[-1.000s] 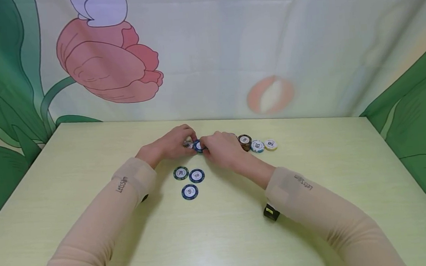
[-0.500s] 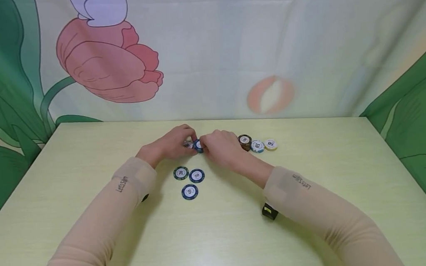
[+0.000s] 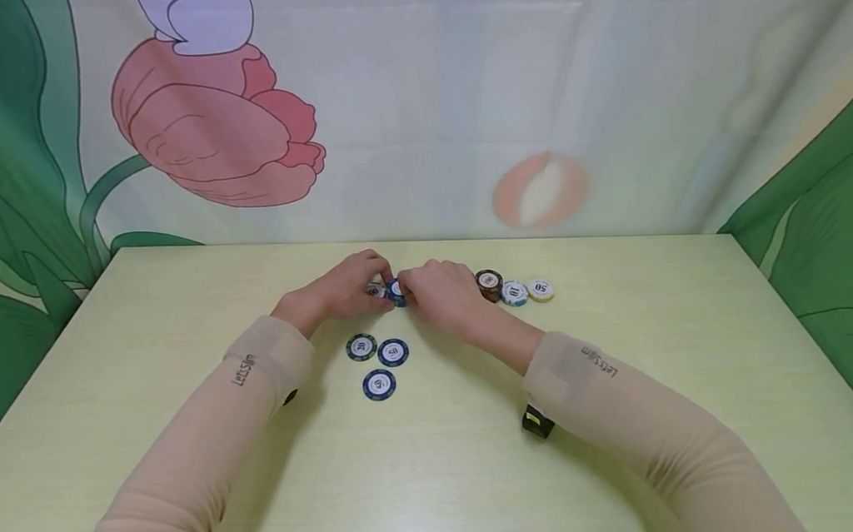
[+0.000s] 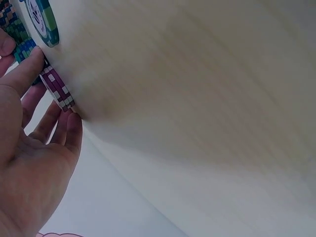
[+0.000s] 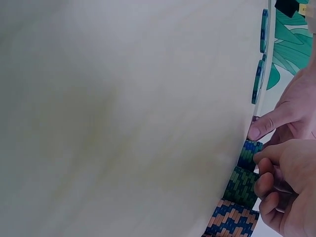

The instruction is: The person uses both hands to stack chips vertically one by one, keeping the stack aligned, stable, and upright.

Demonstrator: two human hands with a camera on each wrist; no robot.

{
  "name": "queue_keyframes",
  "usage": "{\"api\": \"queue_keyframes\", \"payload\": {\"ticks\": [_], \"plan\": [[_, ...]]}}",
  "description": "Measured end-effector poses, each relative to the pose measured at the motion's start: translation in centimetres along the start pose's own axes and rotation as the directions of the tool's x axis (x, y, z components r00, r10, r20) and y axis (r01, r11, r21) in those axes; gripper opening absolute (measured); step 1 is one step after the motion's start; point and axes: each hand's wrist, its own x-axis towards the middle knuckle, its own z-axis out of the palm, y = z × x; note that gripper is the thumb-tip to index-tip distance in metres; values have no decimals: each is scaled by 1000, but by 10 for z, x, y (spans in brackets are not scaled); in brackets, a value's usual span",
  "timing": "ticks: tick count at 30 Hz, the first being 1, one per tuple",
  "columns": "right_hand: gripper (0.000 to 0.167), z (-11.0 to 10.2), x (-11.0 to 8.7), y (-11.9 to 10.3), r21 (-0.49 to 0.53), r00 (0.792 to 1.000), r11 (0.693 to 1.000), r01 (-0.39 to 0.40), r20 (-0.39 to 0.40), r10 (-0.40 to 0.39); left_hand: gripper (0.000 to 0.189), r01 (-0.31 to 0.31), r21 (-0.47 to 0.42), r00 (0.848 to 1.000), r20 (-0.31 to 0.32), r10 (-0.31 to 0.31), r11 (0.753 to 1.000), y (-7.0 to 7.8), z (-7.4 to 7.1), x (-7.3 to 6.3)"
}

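My left hand has its thumb and fingers around a short stack of blue poker chips at the back of the table. Below its thumb in the left wrist view, a purple-edged stack of chips stands beside the blue one. From the other side, my right hand pinches the blue stack, its other fingers curled. The right wrist view shows a green stack and a blue and orange stack in line beside the right fingers. In the head view, the right hand hides these.
Right of the hands stand a brown stack, a light-blue chip stack and yellow-edged chips. Nearer me lie a green chip and two blue chips, one upper, one lower. A printed curtain hangs behind the table.
My right hand and forearm have shifted very slightly left, toward the blue stack. The left hand keeps its place, and the loose chips lie as before.
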Motion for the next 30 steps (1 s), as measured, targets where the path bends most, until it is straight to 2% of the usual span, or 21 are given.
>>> {"api": "queue_keyframes", "payload": {"ticks": [8,14,19,23,30], "plan": [[8,0,-6,0,12,1000,1000,4,4,-4,24,-8,-10,1000,-8,8,1000,0,0,0],[28,-4,-13,-4,46,995,998,39,91,-43,26,-21,-7,1000,-9,21,1000,2,-2,-3],[38,-7,-20,-10,97,982,994,47,179,-64,27,-35,-1,999,-9,35,999,2,-3,-3],[38,-7,-23,-12,93,973,995,46,221,-66,27,-51,5,999,-11,51,999,2,-3,-3],[32,-8,-24,-10,62,975,998,16,219,-29,29,-16,-6,1000,1,16,1000,2,-2,-3]]}}
